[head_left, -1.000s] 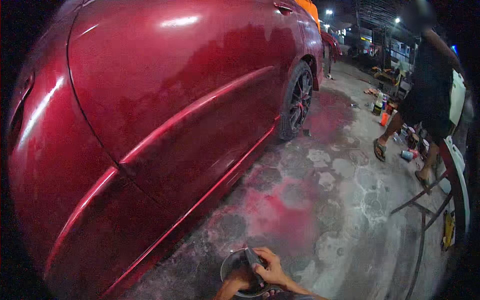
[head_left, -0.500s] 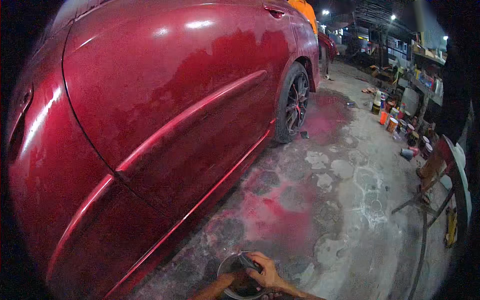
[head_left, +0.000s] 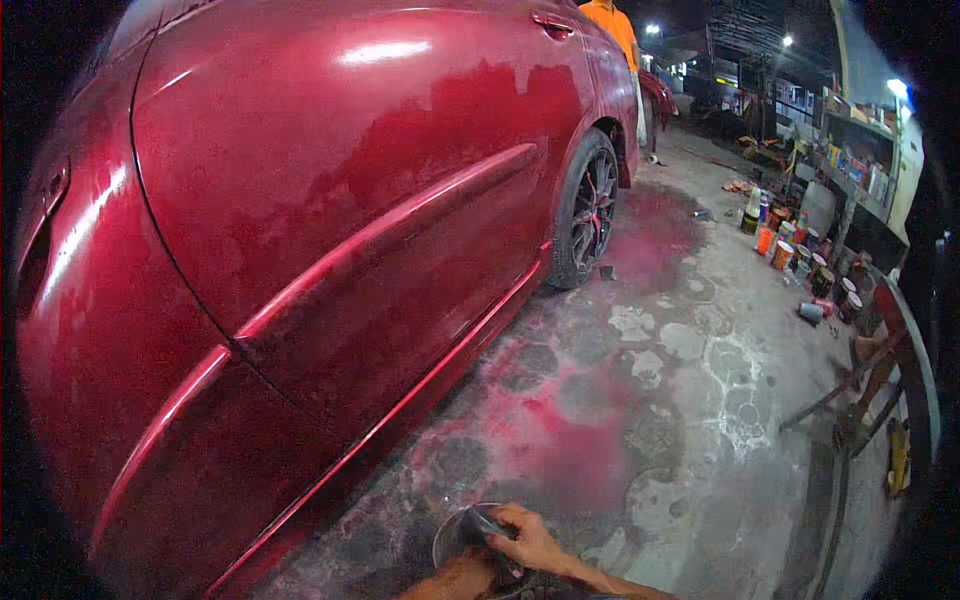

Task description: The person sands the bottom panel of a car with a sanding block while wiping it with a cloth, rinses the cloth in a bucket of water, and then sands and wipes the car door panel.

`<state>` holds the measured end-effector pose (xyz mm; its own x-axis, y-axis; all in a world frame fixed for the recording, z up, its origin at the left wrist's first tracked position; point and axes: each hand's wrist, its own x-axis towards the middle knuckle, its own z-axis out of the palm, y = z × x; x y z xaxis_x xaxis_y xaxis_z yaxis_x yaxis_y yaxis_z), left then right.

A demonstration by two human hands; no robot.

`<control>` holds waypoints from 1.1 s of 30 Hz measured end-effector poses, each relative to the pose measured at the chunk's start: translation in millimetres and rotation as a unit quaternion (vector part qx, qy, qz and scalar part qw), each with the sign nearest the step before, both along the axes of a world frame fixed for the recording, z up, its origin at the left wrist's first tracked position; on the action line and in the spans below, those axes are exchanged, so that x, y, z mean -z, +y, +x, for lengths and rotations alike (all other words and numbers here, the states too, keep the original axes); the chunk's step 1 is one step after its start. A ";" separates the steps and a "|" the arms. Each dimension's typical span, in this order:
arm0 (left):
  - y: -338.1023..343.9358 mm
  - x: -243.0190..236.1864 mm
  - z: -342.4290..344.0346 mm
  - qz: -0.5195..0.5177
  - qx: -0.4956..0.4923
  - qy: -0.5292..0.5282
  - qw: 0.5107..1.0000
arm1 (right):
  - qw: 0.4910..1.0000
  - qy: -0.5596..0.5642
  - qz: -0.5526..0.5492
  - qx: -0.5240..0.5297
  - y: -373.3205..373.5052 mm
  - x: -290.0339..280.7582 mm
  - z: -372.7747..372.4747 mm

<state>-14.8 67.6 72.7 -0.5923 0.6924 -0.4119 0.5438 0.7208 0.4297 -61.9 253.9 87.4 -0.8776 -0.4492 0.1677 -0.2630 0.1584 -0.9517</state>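
My right hand (head_left: 525, 540) is closed on a dark grey piece (head_left: 488, 522), which I cannot identify, at the rim of a round container (head_left: 445, 530) low in the head view. My left hand (head_left: 470, 570) reaches into that container from below, its fingers hidden. Above and left of both hands is the side of a glossy dark red car (head_left: 400, 120), with a raised strip (head_left: 385, 220) along its doors and a black wheel (head_left: 580, 215) farther along. Pink overspray (head_left: 570, 450) marks the concrete floor beside it.
A person in orange (head_left: 610, 30) stands behind the car. Cans and bottles (head_left: 785, 255) line the right side, below shelves of supplies (head_left: 855, 150). A metal stand (head_left: 840, 400) with a panel (head_left: 920, 380) is at the right edge. A yellow object (head_left: 898, 460) lies beside it.
The dark-clothed person on the right has moved rightward, mostly out of sight, uncovering the shelves and containers. My hands have moved very little at the container.
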 end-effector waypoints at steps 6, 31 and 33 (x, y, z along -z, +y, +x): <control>-2.0 20.7 -1.1 -0.107 -0.005 -0.106 0.989 | 0.939 0.028 0.310 -0.147 -21.3 -9.7 -21.3; 11.6 189.7 -1.9 0.012 -0.121 -0.072 0.990 | 0.743 0.138 0.533 -0.380 -72.4 65.2 -39.5; 9.2 195.9 -1.6 0.039 -0.143 -0.043 0.988 | 0.737 0.174 0.541 -0.365 -75.2 59.7 -37.6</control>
